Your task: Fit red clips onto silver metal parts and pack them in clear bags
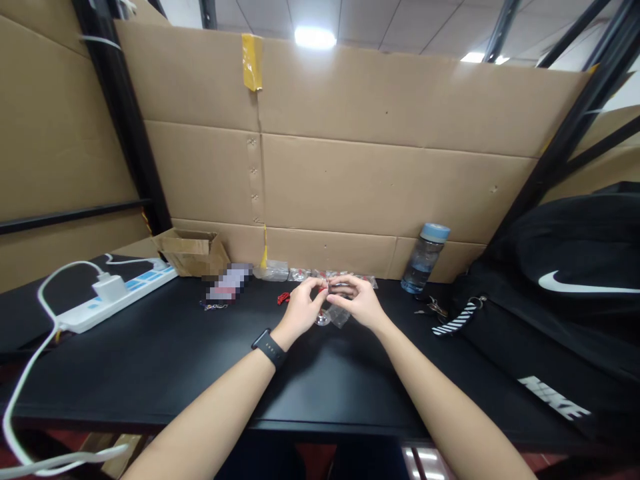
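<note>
My left hand (303, 308) and my right hand (358, 301) meet above the middle of the black table (165, 360). Both pinch a small clear plastic packet (334, 312) that hangs between the fingertips, with something small and roundish inside that I cannot make out. A black watch sits on my left wrist. A small red item (283, 297) lies on the table just left of my left hand. Behind my hands a row of small clear packets (305, 273) lies along the cardboard wall.
A white power strip (120, 297) with a plugged charger and cable lies at the left. A small open cardboard box (193, 252) stands behind it. A blue-capped water bottle (425, 259), keys with a striped strap (453, 319) and a black sports bag (570, 313) are at the right.
</note>
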{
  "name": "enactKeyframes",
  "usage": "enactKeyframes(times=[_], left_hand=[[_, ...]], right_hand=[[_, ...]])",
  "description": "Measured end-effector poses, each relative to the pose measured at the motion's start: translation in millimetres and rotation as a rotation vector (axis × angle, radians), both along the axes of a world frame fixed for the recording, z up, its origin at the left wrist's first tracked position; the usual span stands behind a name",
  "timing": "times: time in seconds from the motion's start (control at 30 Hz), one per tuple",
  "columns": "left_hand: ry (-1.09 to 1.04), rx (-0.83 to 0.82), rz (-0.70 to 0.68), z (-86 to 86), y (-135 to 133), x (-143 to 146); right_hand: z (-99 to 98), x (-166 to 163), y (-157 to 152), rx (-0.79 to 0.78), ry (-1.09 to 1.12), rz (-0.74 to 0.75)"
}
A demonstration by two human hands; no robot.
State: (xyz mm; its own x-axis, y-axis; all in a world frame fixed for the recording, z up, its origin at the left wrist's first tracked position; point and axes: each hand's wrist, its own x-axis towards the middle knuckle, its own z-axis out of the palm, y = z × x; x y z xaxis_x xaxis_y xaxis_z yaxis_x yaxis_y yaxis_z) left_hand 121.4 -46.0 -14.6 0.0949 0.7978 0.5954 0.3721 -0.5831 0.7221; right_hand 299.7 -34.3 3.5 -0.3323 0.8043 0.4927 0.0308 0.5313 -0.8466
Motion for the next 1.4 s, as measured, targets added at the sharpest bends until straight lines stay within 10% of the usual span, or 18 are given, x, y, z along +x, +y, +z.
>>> enactKeyframes(times=[0.37,0.93,1.4], left_hand=[[0.145,-0.012,0.217,18.8,-18,2],[-0.037,0.0,-0.099,26.4,-17,-5],[0.221,-0.019,-0.028,30.6,-25,-4]], right_hand=[[1.7,0,3,-0.014,0.029,-0.051],[17.8,5,-15,0.5,-0.354,-0.222],[22.9,7,-21,0.387,-0.402,-0.171]])
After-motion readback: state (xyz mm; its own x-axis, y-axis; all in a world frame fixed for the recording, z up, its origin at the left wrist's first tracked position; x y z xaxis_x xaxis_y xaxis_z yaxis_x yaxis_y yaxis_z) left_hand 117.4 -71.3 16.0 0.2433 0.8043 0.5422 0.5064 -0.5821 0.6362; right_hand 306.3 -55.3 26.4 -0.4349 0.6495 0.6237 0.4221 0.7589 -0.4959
